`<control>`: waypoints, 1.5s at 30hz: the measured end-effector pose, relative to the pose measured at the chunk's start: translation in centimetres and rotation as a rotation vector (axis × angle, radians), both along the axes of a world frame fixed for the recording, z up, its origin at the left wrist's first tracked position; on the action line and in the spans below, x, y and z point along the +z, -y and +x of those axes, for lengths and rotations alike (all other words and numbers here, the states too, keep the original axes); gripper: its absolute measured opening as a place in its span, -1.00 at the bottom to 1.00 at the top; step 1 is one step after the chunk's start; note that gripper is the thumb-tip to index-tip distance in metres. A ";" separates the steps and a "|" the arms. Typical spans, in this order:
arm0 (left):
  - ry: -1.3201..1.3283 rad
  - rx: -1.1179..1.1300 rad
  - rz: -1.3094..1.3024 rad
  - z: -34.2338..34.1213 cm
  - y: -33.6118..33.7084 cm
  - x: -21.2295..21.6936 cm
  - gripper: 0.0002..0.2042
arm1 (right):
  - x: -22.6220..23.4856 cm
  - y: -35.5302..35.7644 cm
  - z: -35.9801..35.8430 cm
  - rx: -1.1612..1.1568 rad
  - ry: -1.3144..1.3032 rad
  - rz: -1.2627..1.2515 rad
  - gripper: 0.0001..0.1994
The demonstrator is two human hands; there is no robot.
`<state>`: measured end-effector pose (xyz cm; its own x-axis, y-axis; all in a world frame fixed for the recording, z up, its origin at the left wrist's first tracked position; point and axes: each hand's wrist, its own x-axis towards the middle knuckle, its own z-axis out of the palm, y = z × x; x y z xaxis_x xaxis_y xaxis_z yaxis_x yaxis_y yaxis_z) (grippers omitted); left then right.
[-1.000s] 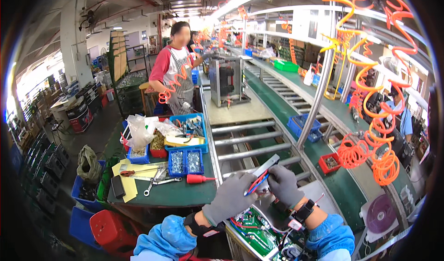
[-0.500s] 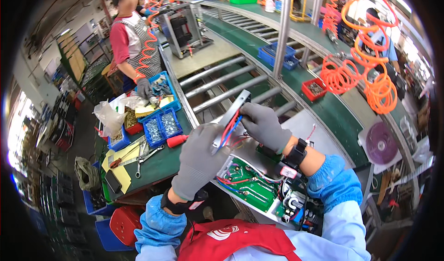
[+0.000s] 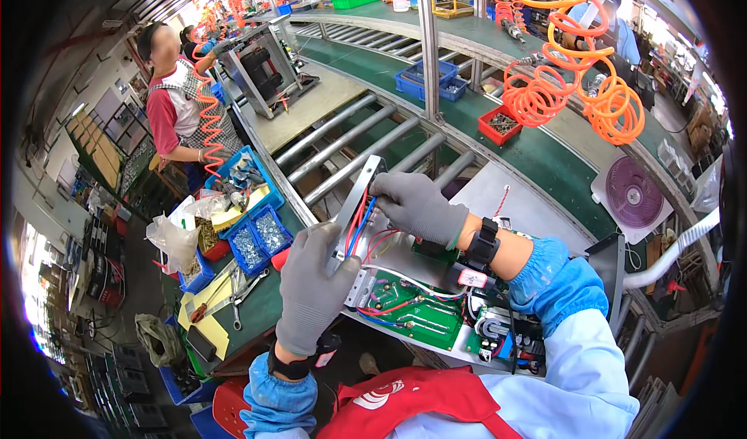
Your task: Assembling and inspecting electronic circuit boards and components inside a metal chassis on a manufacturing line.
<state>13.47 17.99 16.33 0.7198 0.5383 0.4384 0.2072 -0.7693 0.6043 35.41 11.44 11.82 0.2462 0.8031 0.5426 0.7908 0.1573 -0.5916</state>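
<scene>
A narrow grey metal panel is held tilted in front of me, with red and blue wires running along its near side. Its lower end is in my left hand, grey-gloved, thumb and fingers closed round it. Close to the upper end, my right hand, gloved alike, has its fingers bent together at the wires and the panel's edge; the fingertips are partly hidden. Below both hands lies an open metal unit with a green circuit board, a white cable and a silver-and-black part.
Left on the green bench are blue bins of small metal parts, wrenches, a phone and yellow paper. Ahead run conveyor rollers, a red bin and a metal post. Orange coiled hoses hang right. A co-worker stands far left.
My view has shifted. The co-worker's one arm is now raised toward the frame on the line. My left hand's thumb now shows against the panel's lower end; the right hand stays near the upper end.
</scene>
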 end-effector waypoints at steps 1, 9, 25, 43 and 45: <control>0.013 0.002 0.007 0.2 0.0 0.0 -0.60 | 0.0 0.0 0.2 0.003 0.027 0.021 -0.81; 0.017 0.011 0.126 0.1 -1.0 -0.7 -0.60 | -0.3 -1.2 0.0 0.013 0.122 -0.009 -0.78; 0.100 -0.026 -0.206 -5.5 -1.6 -6.3 -0.52 | 1.6 0.0 -1.5 -0.271 0.388 0.037 -0.47; 0.422 -0.515 -0.248 8.1 -11.7 -14.3 -0.31 | 3.8 -3.8 5.2 -0.482 0.658 -0.272 -0.53; 0.546 -0.555 -0.249 11.2 -12.4 -16.2 -0.36 | 4.0 -4.0 6.7 -0.534 0.657 -0.245 -0.57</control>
<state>24.68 30.42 0.11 0.6298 0.2941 0.7189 -0.5374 -0.5034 0.6766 42.08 15.46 15.78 0.3210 0.7822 0.5339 0.9145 -0.4025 0.0399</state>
